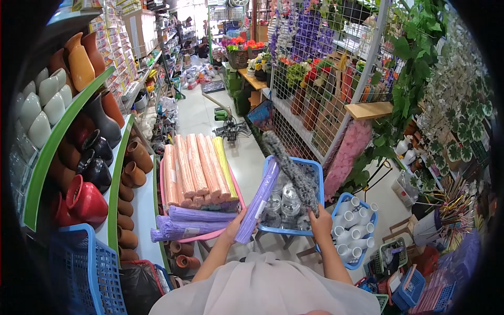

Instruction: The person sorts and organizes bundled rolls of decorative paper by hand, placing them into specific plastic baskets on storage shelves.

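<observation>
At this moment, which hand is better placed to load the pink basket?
Left hand, I'd say: it holds a purple bundle beside the pink basket. The right hand holds a fluffy grey bundle near the blue basket, farther away.

bundles (191,170) in tray (237,186), left | jars (290,194) in middle basket (286,231) | vases (361,230) in right basket (375,216) | pots (86,200) on shelves (145,202), far left

On our left we see white vases (54,111) beside an orange vase (80,65) on the top shelf, with a red vase (87,199) and terracotta pots (139,156) lower down. On our right, purple flowers (315,31) hang at a wire grid (361,73), and leafy green vines (409,58) trail near a wooden board (369,110). A blue crate (105,273) stands at our lower left.
</observation>
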The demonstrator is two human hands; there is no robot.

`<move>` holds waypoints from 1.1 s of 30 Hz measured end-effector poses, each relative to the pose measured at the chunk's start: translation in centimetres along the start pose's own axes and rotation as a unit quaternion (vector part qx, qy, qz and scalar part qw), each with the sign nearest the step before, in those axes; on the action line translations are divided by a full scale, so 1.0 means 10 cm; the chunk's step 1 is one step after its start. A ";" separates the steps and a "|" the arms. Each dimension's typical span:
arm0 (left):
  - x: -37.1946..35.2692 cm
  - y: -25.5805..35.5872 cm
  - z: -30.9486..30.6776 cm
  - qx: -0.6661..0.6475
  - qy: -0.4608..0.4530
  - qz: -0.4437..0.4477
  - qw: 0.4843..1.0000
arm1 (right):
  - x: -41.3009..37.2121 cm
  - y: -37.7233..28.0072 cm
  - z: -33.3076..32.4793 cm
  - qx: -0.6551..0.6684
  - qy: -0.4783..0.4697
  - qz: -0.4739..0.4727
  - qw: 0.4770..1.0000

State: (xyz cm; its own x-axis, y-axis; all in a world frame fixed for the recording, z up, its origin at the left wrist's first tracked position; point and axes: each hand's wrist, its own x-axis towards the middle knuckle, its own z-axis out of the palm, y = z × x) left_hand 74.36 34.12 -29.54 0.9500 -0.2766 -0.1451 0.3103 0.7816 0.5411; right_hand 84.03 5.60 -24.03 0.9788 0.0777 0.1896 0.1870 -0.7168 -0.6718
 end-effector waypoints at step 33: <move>-0.19 -0.53 0.85 0.180 0.129 0.052 0.974 | -0.12 0.20 -0.60 0.052 -0.011 -0.069 0.996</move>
State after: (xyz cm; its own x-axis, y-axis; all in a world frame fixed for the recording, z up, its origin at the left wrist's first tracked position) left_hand 70.58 25.76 -25.14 0.9674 -0.0195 -0.2525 0.2229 0.5389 0.8123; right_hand 82.73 -0.11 -21.29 0.9444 0.1864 0.2707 0.3267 -0.6228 -0.7109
